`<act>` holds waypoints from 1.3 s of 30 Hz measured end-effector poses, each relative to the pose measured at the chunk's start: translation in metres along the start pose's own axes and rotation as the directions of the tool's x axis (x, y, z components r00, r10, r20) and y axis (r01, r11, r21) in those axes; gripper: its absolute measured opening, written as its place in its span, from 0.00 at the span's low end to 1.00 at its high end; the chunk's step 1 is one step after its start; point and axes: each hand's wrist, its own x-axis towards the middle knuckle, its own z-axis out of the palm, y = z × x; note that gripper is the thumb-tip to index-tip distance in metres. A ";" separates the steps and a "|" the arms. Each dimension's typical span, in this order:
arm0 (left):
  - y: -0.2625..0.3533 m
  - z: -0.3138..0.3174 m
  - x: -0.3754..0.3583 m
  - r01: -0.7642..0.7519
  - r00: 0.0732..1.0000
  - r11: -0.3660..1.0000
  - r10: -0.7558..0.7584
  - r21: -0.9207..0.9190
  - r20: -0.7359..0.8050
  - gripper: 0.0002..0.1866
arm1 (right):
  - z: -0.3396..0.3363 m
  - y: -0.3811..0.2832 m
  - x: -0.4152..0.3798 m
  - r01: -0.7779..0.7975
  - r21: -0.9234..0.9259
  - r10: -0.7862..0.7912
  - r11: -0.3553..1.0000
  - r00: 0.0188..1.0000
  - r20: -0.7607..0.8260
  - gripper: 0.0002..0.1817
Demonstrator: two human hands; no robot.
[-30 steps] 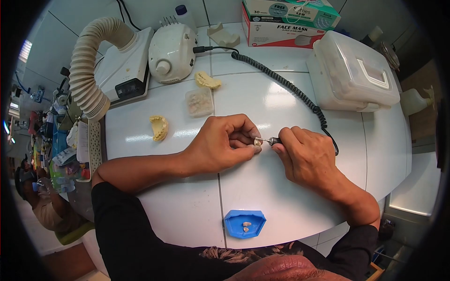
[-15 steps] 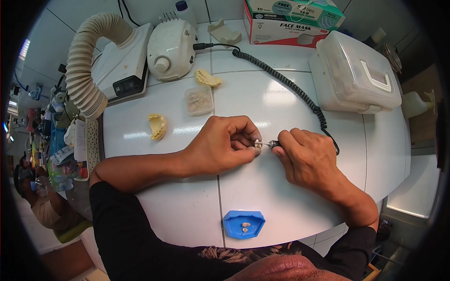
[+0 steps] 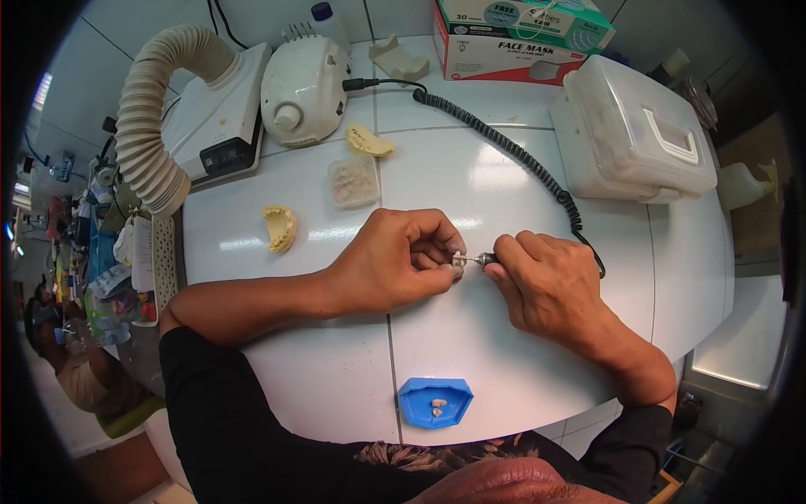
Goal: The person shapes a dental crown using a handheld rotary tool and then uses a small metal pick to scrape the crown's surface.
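Between the thumb and fingertips of my left hand [image 3: 399, 262] is a small whitish tooth-like piece [image 3: 458, 260], partly hidden by the fingers. My right hand [image 3: 550, 281] grips a rotary handpiece [image 3: 487, 259], its thin metal bit pointing left and reaching the piece. A black coiled cord [image 3: 504, 139] runs from the white control box [image 3: 304, 91] towards my right hand. Nearer to me lies a blue tray [image 3: 437, 415] holding small tooth-coloured pieces [image 3: 438, 403].
Yellow dental casts [image 3: 280, 228] and a clear small box [image 3: 353, 182] lie left of centre. A white machine with a ribbed hose [image 3: 151, 109] stands at the back left. Face mask boxes [image 3: 512, 59] and a white case [image 3: 634, 134] stand at the back right. Another person [image 3: 84, 361] sits far left.
Both hands hold nearly the same pose. The bit and the small piece have shifted very slightly left; the whole view has also drifted a little left.
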 end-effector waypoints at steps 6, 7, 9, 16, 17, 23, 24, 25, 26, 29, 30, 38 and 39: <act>0.002 0.000 0.000 0.008 1.000 1.000 -0.008 0.006 -0.001 0.11 | 0.001 -0.001 0.000 -0.001 -0.009 0.001 1.000 1.000 -0.001 0.14; 0.002 0.000 0.000 0.011 1.000 1.000 -0.011 0.006 -0.001 0.11 | 0.001 0.000 0.000 -0.006 -0.012 0.005 1.000 1.000 -0.006 0.14; 0.002 0.001 0.000 -0.010 1.000 1.000 0.010 0.015 -0.007 0.10 | 0.001 -0.001 0.000 -0.013 -0.006 0.013 1.000 1.000 -0.003 0.14; 0.002 0.001 0.000 -0.023 1.000 0.999 0.023 0.026 -0.011 0.10 | 0.001 -0.001 0.000 -0.023 0.005 0.023 1.000 1.000 -0.006 0.14; 0.001 0.001 0.000 -0.028 1.000 0.999 0.028 0.027 -0.008 0.10 | 0.001 -0.001 0.000 -0.012 0.003 0.012 1.000 1.000 -0.004 0.14; 0.001 0.001 0.000 -0.018 1.000 1.000 0.018 0.013 -0.005 0.10 | 0.001 0.000 -0.001 -0.017 0.005 0.018 1.000 1.000 -0.003 0.14; 0.001 0.001 0.000 -0.027 1.000 0.999 0.027 0.019 -0.003 0.10 | 0.001 0.000 0.000 -0.013 0.005 0.013 1.000 1.000 -0.005 0.14; 0.001 0.000 0.001 -0.036 0.999 0.999 0.036 0.024 -0.002 0.10 | 0.001 0.000 0.000 -0.008 0.006 0.008 1.000 1.000 -0.006 0.14; 0.001 0.000 0.001 -0.038 0.999 0.999 0.038 0.030 -0.001 0.10 | 0.001 -0.001 0.000 -0.011 0.007 0.011 1.000 1.000 -0.004 0.14; 0.001 0.000 0.001 -0.038 0.999 0.999 0.038 0.037 0.003 0.10 | 0.000 -0.001 0.000 -0.010 0.008 0.010 1.000 1.000 0.001 0.14; 0.001 0.000 0.001 -0.033 0.999 0.999 0.033 0.034 0.005 0.10 | 0.000 0.000 0.000 -0.004 0.006 0.004 1.000 1.000 0.003 0.14; 0.001 0.000 0.000 -0.026 1.000 0.999 0.026 0.022 0.003 0.10 | 0.000 0.000 0.000 -0.011 0.002 0.011 1.000 1.000 0.008 0.14; 0.000 0.000 0.001 -0.029 1.000 0.999 0.029 0.025 0.002 0.10 | 0.000 0.000 0.000 -0.015 0.002 0.015 1.000 1.000 0.006 0.14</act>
